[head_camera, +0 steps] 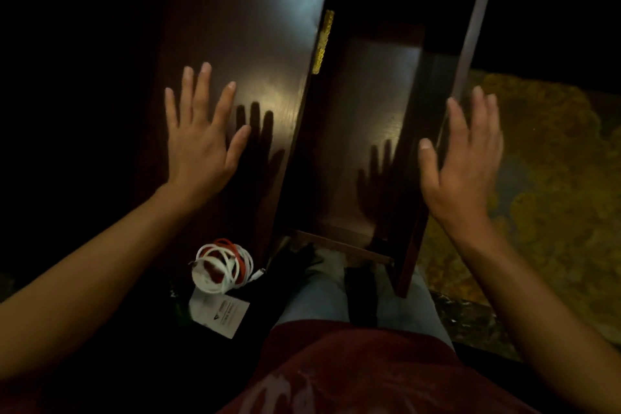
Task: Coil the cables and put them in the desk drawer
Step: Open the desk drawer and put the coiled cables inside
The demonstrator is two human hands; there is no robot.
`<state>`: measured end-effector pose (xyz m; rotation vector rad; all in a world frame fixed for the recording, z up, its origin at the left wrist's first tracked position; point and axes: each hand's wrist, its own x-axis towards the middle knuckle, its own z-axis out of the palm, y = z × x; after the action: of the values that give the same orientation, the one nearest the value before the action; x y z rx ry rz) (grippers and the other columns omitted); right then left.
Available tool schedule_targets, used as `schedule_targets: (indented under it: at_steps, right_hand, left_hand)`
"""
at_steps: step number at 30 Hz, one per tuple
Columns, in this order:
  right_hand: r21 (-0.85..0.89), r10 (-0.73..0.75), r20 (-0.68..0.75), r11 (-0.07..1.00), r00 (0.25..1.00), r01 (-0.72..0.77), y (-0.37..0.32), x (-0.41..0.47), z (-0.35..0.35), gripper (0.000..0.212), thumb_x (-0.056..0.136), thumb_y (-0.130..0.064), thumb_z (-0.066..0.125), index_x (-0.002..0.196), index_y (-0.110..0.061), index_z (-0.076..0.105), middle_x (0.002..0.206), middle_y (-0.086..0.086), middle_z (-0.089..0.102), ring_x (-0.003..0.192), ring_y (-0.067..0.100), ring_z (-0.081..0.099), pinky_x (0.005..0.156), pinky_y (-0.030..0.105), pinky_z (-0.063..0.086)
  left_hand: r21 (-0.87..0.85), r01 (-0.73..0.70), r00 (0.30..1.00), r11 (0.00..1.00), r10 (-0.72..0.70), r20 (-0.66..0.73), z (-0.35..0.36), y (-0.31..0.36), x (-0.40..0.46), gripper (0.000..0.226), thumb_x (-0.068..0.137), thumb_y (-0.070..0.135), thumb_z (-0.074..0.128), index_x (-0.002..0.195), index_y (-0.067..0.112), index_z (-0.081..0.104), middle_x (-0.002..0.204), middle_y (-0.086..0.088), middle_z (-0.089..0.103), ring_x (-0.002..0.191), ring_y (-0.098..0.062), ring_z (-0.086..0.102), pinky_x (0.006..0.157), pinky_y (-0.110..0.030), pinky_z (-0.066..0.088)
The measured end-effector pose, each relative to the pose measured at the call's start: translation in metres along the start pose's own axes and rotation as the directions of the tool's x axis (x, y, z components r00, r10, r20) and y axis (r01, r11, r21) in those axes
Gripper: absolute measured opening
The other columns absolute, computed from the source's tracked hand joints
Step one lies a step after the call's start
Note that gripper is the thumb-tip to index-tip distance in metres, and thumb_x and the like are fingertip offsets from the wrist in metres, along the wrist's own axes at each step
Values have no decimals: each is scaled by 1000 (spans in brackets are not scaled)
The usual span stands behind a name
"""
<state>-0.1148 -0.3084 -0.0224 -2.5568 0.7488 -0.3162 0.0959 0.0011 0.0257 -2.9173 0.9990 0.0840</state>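
Room dim; dark wooden desk [255, 27] lit in one patch; its drawer [366, 131] pulled out over the person's lap, patterned yellow carpet [537, 178] right of the drawer; left hand [198, 131] spread flat above the desk, left of the drawer, holding nothing; right hand [460, 158] open above the drawer's right wall, fingers straight; coiled red and white cables [223, 267] lie near the drawer's near left corner, well below the left hand, beside a white card [223, 314].

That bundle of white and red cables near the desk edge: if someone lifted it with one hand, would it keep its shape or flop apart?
The cable bundle is probably floppy: its loops lie loose and uneven, and no tie shows. It will likely sag or partly uncoil if pinched by one strand. A plug end pokes out and may dangle. It looks light, being thin cord.
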Motion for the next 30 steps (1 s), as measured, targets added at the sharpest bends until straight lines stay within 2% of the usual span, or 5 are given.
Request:
schedule_targets:
  at_steps: [9, 17, 24, 28, 30]
  right_hand:
    - [207, -364, 399, 930, 842, 304, -145, -75, 37, 70, 97, -49, 50, 155, -13, 35, 164, 15, 27, 142, 35, 37, 111, 49, 34]
    - [216, -442, 575, 894, 689, 393, -207, -118, 62, 71, 99, -59, 41, 154, -16, 38, 162, 10, 35, 139, 29, 39, 108, 46, 37]
    - [156, -388, 665, 908, 638, 389, -226, -138, 75, 73, 94, -63, 44, 145, -10, 48, 131, 8, 59, 108, 28, 58, 87, 45, 47]
    - [188, -350, 692, 932, 632, 311, -230, -145, 76, 69, 93, -58, 45, 145, -13, 46, 130, 5, 56, 106, 25, 60, 82, 42, 54]
    - [192, -325, 698, 943, 638, 270, -232, -148, 76, 69, 93, -57, 47, 146, -13, 45, 130, 4, 55, 107, 23, 60, 79, 39, 55]
  left_hand:
    - [-67, 321, 930, 945, -301, 212, -16, -41, -160, 74, 100, 58, 26, 161, 17, 15, 170, -11, 1, 157, -28, -1, 125, -55, 9]
    - [-125, 401, 893, 908, -356, 277, -9, -36, -224, 83, 97, 70, 22, 159, 14, 22, 169, -13, 11, 153, -34, 19, 120, -58, 21]
    - [-467, 688, 726, 555, -527, 442, 11, -4, -256, 79, 95, 69, 33, 158, 22, 21, 153, -5, 34, 119, -17, 55, 97, -44, 52]
    - [-539, 731, 679, 418, -522, 517, 14, 9, -251, 66, 99, 48, 52, 156, 22, 29, 150, 0, 44, 117, -2, 50, 93, -17, 44]
    - [-593, 745, 649, 304, -532, 543, 17, 12, -247, 57, 100, 46, 55, 151, 26, 38, 144, 3, 54, 119, -7, 58, 97, -33, 54]
